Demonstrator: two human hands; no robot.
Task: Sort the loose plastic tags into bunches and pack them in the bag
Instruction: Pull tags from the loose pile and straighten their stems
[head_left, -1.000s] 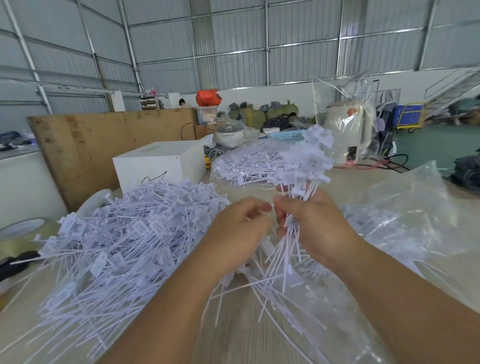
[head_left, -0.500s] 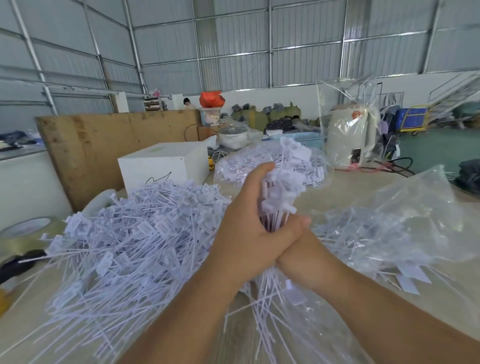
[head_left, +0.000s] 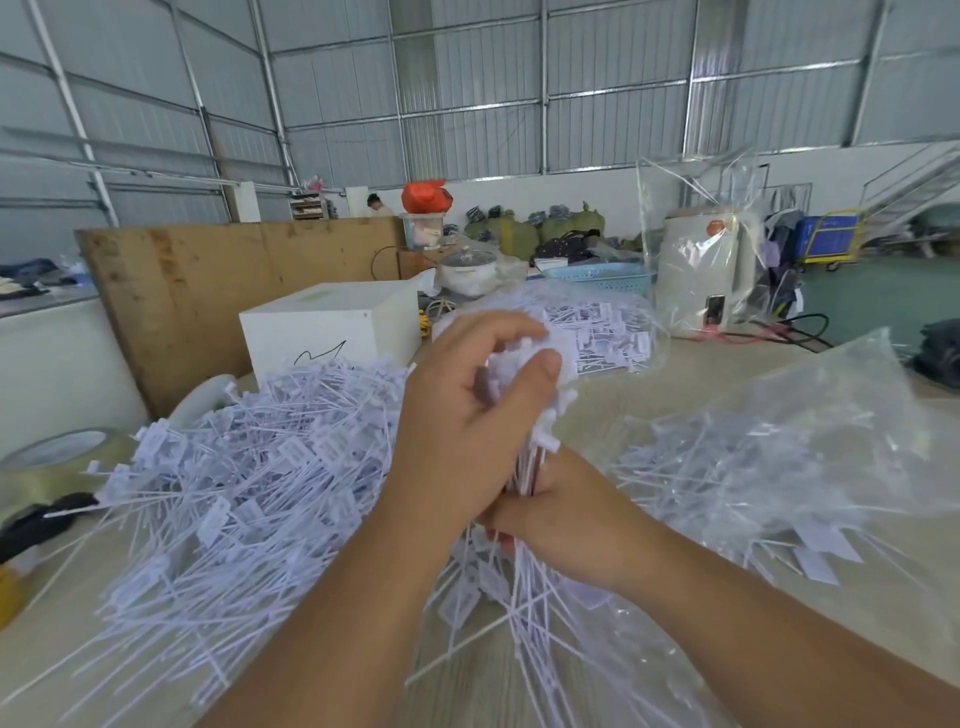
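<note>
A roll of tape (head_left: 49, 470) sits far left on the worktop (head_left: 613, 426). Next comes a big heap of loose tags (head_left: 234, 478). In the middle, the left hand (head_left: 467, 431) curls its fingers (head_left: 498, 332) around the top of a bunch of tags (head_left: 540, 415). The right hand (head_left: 561, 514) grips the bunch's stems below. A clear bag (head_left: 810, 447) with tags inside lies on the right.

Wooden table (head_left: 691, 379), tag pile (head_left: 234, 493), clear bag (head_left: 779, 457)
</note>
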